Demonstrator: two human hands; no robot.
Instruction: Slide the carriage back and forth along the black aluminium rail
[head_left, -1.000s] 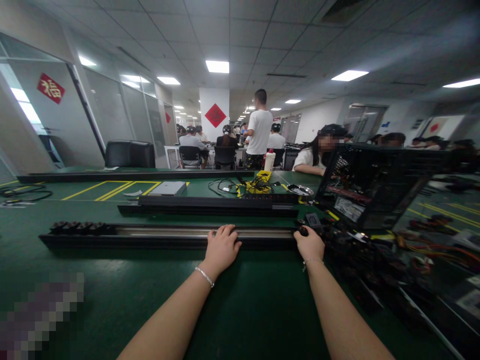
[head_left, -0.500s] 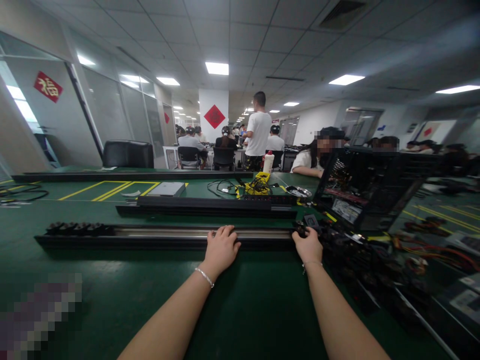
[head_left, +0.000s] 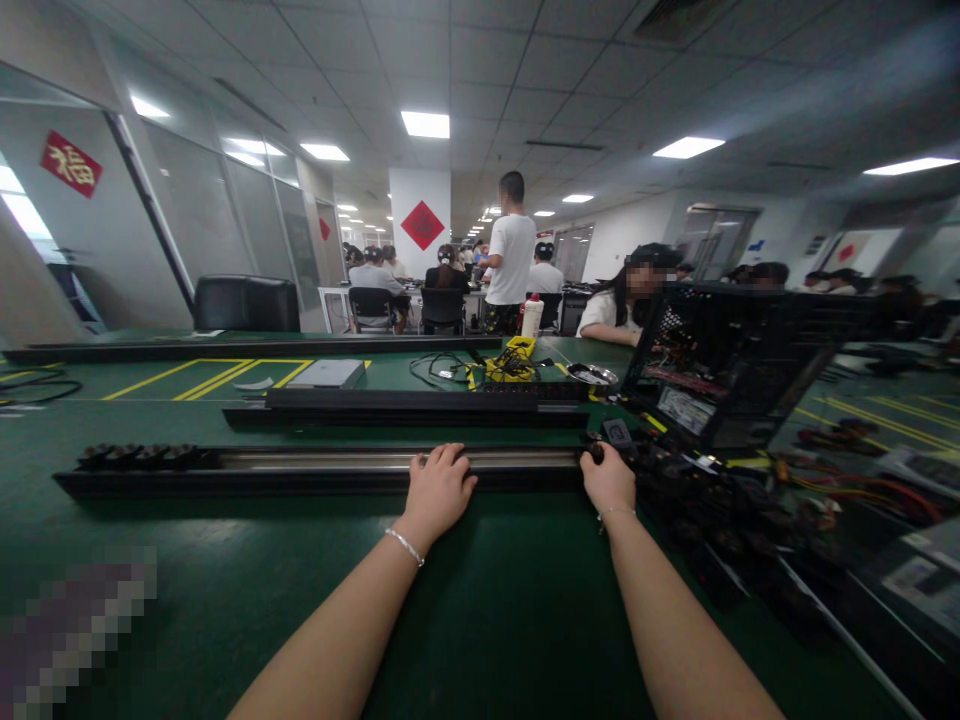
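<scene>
A long black rail (head_left: 300,478) with a shiny metal strip along its channel lies across the green table in front of me. My left hand (head_left: 439,490) is curled over the middle of this rail, thumb on the near side. At the rail's right end, my right hand (head_left: 609,478) is closed on a small black part (head_left: 595,452), mostly hidden by the fingers. Several black blocks with round knobs (head_left: 139,457) sit in the channel at the left end. Right of my right hand lies a heap of similar dark parts (head_left: 720,505).
Behind lie a second black rail (head_left: 405,401) and a longer one (head_left: 247,350). A grey box (head_left: 328,374), yellow tray with cables (head_left: 514,360), metal dish (head_left: 592,374) and open computer case (head_left: 742,370) stand farther back. A person (head_left: 611,300) sits across the table.
My right hand has closed more around the small black part at the rail's right end. My left hand stays on the rail. The whole view has shifted slightly.
</scene>
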